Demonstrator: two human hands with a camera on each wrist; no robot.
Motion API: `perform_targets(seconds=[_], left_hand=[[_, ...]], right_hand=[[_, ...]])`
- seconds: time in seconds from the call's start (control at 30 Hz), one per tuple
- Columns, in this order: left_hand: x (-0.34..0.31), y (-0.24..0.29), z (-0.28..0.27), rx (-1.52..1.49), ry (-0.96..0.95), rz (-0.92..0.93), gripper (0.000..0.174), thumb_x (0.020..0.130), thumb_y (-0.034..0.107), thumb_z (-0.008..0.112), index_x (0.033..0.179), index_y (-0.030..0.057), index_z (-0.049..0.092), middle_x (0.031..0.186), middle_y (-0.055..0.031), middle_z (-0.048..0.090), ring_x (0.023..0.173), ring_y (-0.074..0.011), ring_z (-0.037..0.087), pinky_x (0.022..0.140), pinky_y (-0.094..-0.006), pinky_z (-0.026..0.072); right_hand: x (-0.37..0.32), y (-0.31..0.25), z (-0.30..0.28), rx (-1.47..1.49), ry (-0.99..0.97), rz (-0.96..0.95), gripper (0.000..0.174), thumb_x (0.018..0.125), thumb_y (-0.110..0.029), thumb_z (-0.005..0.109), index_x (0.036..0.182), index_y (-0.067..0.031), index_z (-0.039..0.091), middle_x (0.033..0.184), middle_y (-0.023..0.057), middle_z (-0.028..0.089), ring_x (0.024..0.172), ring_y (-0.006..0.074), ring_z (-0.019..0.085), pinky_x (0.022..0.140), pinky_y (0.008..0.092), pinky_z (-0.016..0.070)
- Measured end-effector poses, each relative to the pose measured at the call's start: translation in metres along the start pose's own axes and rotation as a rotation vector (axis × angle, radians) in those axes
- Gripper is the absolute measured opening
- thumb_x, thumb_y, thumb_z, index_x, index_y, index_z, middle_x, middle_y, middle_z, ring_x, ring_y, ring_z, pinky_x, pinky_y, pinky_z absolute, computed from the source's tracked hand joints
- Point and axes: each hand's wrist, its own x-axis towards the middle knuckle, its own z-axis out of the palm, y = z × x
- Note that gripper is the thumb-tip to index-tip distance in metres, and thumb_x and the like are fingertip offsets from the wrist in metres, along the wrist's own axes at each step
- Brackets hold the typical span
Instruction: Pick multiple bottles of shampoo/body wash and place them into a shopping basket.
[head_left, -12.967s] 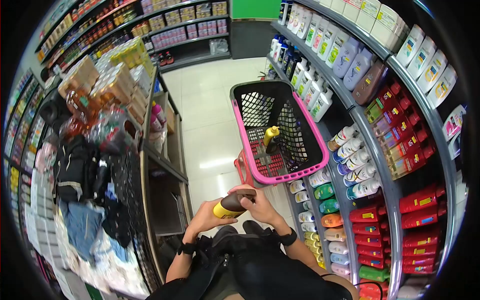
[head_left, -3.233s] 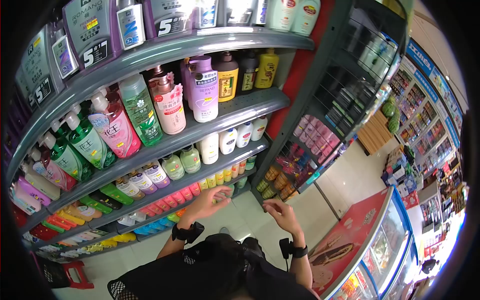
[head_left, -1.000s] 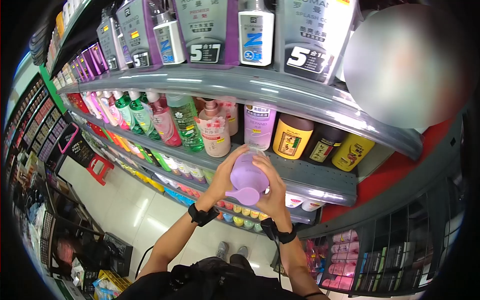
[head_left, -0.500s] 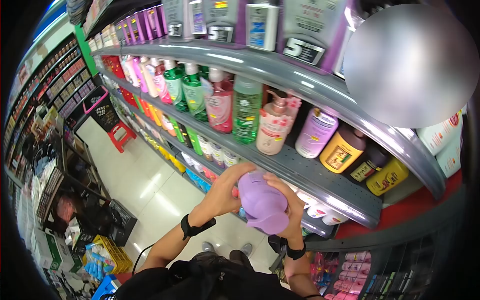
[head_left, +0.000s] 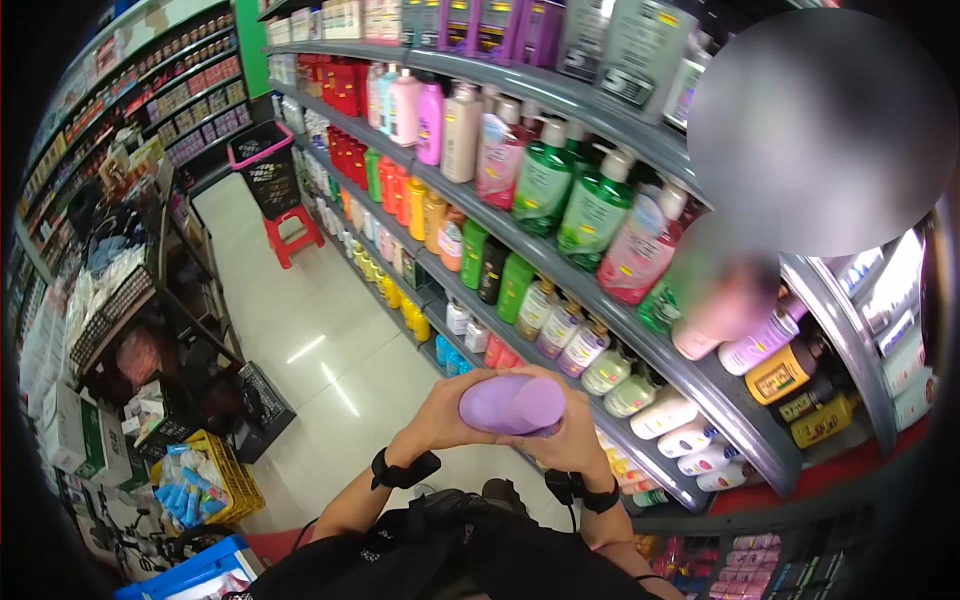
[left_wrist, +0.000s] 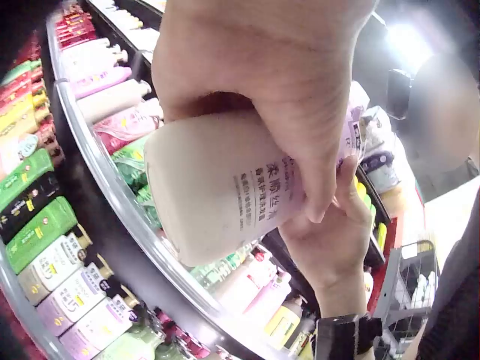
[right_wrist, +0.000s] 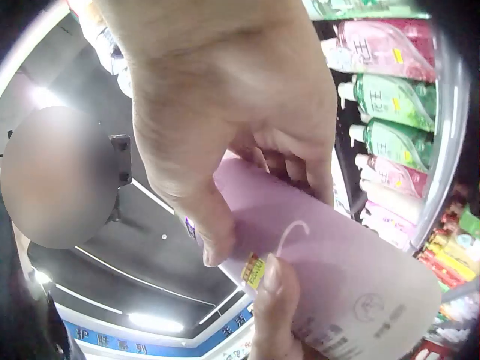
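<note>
A purple shampoo bottle (head_left: 510, 403) is held in front of the body by both hands, lying tilted with its top toward the right hand. My left hand (head_left: 440, 415) grips the base end; in the left wrist view its fingers and thumb wrap the pale bottle (left_wrist: 217, 187) with printed label text. From the other end my right hand (head_left: 578, 435) grips it, thumb along the side in the right wrist view, where a yellow price sticker (right_wrist: 253, 271) shows close to the left thumb (right_wrist: 274, 307). Part of the bottle's top is covered by the right hand (right_wrist: 225, 97).
Shelves of pump bottles (head_left: 545, 180) run along the right, their grey edge (head_left: 480, 205) close to the hands. Down the aisle, a black basket with a pink rim (head_left: 258, 146) rests on a red stool (head_left: 292, 236). A yellow crate (head_left: 232, 480) and cluttered racks stand left.
Earlier the hands held a brown and yellow bottle by the basket, then were apart and without a bottle. Now they grip the purple one, and the view has swung left from the shelf.
</note>
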Motion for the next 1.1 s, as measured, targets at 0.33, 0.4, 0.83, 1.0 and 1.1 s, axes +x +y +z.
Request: perform_targets(seconds=[0.33, 0.4, 0.83, 1.0, 1.1], left_hand=[[-0.074, -0.028, -0.127, -0.203, 0.159, -0.301, 0.07, 0.059, 0.026, 0.088, 0.118, 0.0026, 0.059, 0.104, -0.0106, 0.068, 0.094, -0.0177, 0.065, 0.088, -0.0323, 0.0502], [-0.083, -0.033, -0.147, -0.178, 0.215, -0.316, 0.069, 0.059, 0.026, 0.088, 0.118, 0.0025, 0.059, 0.102, -0.0102, 0.069, 0.093, -0.0176, 0.065, 0.087, -0.0323, 0.0506], [-0.022, -0.121, -0.304, -0.122, 0.402, -0.537, 0.057, 0.064, 0.024, 0.086, 0.11, 0.0013, 0.061, 0.094, -0.0093, 0.069, 0.086, -0.0165, 0.066, 0.081, -0.0305, 0.0531], [0.037, -0.157, -0.378, -0.061, 0.44, -0.53, 0.058, 0.065, 0.025, 0.086, 0.111, 0.0008, 0.06, 0.097, -0.0102, 0.068, 0.089, -0.0162, 0.065, 0.082, -0.031, 0.0526], [0.061, -0.181, -0.414, -0.072, 0.434, -0.559, 0.06, 0.065, 0.026, 0.086, 0.112, 0.0007, 0.059, 0.098, -0.0097, 0.068, 0.089, -0.0166, 0.065, 0.082, -0.0315, 0.0521]], right_hand=[[0.102, 0.011, 0.123, 0.236, -0.346, 0.091, 0.072, 0.066, -0.021, 0.087, 0.125, 0.0002, 0.051, 0.112, 0.0143, 0.063, 0.106, 0.0234, 0.062, 0.093, 0.0342, 0.0468], [0.127, 0.009, 0.143, 0.278, -0.407, 0.055, 0.071, 0.066, -0.02, 0.086, 0.125, 0.0002, 0.051, 0.114, 0.0136, 0.063, 0.106, 0.0224, 0.062, 0.093, 0.0335, 0.0467], [0.34, 0.101, 0.283, 0.707, -0.611, -0.054, 0.062, 0.074, -0.013, 0.079, 0.127, -0.0001, 0.05, 0.113, 0.0089, 0.062, 0.103, 0.0154, 0.059, 0.089, 0.031, 0.0482], [0.436, 0.136, 0.307, 0.804, -0.598, 0.02, 0.061, 0.075, -0.012, 0.077, 0.128, -0.0007, 0.049, 0.114, 0.009, 0.062, 0.104, 0.0156, 0.059, 0.091, 0.0313, 0.0477], [0.487, 0.153, 0.321, 0.835, -0.636, 0.054, 0.061, 0.075, -0.011, 0.077, 0.128, -0.0007, 0.05, 0.113, 0.0093, 0.062, 0.103, 0.0158, 0.059, 0.091, 0.0313, 0.0477]])
